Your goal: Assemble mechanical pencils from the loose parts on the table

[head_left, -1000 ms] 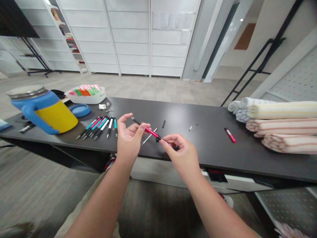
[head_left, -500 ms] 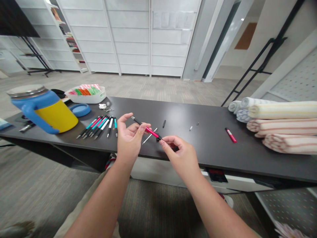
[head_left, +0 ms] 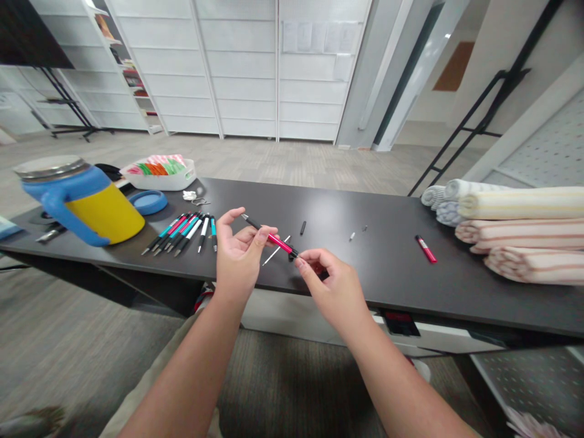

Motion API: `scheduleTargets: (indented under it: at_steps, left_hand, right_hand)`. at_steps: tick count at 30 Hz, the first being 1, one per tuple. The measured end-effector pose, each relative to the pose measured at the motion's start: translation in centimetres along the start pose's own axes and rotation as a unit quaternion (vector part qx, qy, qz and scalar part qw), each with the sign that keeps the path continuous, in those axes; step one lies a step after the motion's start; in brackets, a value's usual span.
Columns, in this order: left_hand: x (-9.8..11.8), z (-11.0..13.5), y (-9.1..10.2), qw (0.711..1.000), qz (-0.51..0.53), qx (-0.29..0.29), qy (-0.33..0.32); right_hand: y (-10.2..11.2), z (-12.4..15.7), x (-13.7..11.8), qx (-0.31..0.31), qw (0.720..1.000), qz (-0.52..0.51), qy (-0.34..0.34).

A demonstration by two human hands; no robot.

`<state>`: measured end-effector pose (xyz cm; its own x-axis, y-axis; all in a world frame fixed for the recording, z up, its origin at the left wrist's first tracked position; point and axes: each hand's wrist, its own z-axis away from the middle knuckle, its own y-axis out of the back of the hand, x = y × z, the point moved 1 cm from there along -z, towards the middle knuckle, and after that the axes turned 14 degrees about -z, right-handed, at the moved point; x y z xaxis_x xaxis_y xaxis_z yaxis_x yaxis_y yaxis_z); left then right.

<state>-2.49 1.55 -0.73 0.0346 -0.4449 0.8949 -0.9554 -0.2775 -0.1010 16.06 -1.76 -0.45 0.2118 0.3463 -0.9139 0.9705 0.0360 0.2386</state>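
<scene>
My left hand point(head_left: 238, 252) pinches a red and black pen point(head_left: 275, 241) near its middle, holding it slanted above the front edge of the black table point(head_left: 392, 267). My right hand point(head_left: 335, 286) grips the pen's lower black end between thumb and fingertips. A thin pen refill point(head_left: 275, 251) lies on the table just behind the pen. Small loose pen parts lie further back: a black cap piece point(head_left: 302, 227) and two tiny bits point(head_left: 351, 235). A red pen barrel point(head_left: 425, 249) lies to the right.
A row of several pens point(head_left: 182, 232) lies left of my hands. A yellow and blue jug point(head_left: 79, 204), a blue lid point(head_left: 146, 202) and a white tray point(head_left: 159, 173) stand at the far left. Rolled towels point(head_left: 511, 228) are stacked at the right end.
My right hand's fingers have shifted slightly at the pen's lower end. The left hand and the pen have stayed in place.
</scene>
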Motion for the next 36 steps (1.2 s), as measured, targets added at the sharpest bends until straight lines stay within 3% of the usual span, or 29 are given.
scheduleTargets:
  at_steps: [18, 25, 36]
  left_hand:
    - [-0.10, -0.06, 0.07, 1.000, 0.003, -0.007, -0.007]
    - [-0.14, -0.04, 0.06, 1.000, -0.005, -0.005, -0.008]
    - [0.11, -0.04, -0.13, 1.000, -0.004, -0.003, -0.004]
  right_hand:
    - [-0.03, 0.02, 0.16, -0.057, 0.996, 0.052, 0.039]
    - [-0.17, 0.12, 0.36, -0.055, 0.998, 0.036, 0.008]
    - [-0.03, 0.03, -0.11, -0.090, 0.993, 0.071, 0.026]
